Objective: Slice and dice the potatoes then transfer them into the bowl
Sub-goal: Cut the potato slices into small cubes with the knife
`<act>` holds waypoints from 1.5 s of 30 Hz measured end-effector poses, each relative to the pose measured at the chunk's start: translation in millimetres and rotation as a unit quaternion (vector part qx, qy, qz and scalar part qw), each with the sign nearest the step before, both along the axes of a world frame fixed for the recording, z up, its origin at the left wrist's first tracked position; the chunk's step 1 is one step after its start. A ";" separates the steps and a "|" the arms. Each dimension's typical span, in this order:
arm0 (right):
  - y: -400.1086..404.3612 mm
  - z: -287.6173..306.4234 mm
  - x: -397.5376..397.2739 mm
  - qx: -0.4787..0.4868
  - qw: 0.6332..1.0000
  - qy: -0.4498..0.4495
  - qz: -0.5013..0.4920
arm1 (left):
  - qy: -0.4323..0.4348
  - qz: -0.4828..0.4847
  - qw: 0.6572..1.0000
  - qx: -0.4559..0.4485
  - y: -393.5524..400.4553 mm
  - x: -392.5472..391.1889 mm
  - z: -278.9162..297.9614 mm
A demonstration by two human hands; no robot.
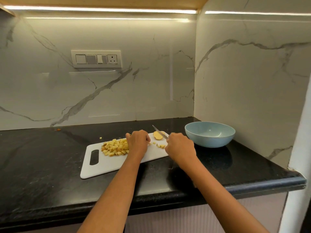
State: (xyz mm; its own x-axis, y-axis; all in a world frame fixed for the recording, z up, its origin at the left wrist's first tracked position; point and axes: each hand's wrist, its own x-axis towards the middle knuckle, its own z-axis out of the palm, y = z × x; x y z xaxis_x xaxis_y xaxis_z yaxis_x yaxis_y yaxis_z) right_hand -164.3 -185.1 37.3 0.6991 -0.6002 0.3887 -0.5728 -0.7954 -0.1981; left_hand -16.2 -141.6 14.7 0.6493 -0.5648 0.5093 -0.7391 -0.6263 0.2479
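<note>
A white cutting board [107, 163] lies on the black counter. A heap of diced potato [114, 147] sits on its left half. My left hand [137, 142] is beside the heap, fingers curled down on the board; what they hold is hidden. A few loose dice [161, 146] lie between my hands. A potato half [157, 136] rests cut side up at the board's far right corner. My right hand [180, 147] grips a knife [159, 131] whose blade points away over that half. A light blue bowl [209, 134] stands to the right of the board, with nothing visible inside.
The black counter [50, 165] ends at a marble wall behind and to the right of the bowl. One stray potato cube [100, 138] lies on the counter behind the board. A switch panel [96, 59] is on the back wall.
</note>
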 end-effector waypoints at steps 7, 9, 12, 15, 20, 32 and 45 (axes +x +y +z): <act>-45.7 3.9 45.3 0.062 0.983 -0.173 0.005 | 0.052 -0.132 0.989 -0.028 -10.0 3.7 -7.9; -52.1 1.5 56.1 0.079 0.973 -0.213 0.026 | 0.108 -0.225 0.968 -0.029 -15.6 -1.4 -8.2; -58.4 -2.7 64.6 0.074 0.969 -0.230 0.055 | 0.112 -0.260 0.959 0.005 -20.5 -5.2 -6.8; -66.9 -6.2 68.6 0.072 0.967 -0.237 0.065 | 0.066 -0.220 0.973 0.035 -16.7 -1.0 -7.9; -75.3 -4.8 65.8 0.084 0.954 -0.282 0.060 | -0.062 -0.022 0.996 0.059 -4.0 11.8 -5.4; -76.9 -7.4 64.6 0.069 0.950 -0.291 0.085 | -0.030 0.044 0.999 -0.002 -0.1 11.5 -2.3; -92.6 -3.5 75.7 0.028 0.955 -0.274 0.111 | 0.024 -0.041 0.996 0.077 -50.5 11.2 4.4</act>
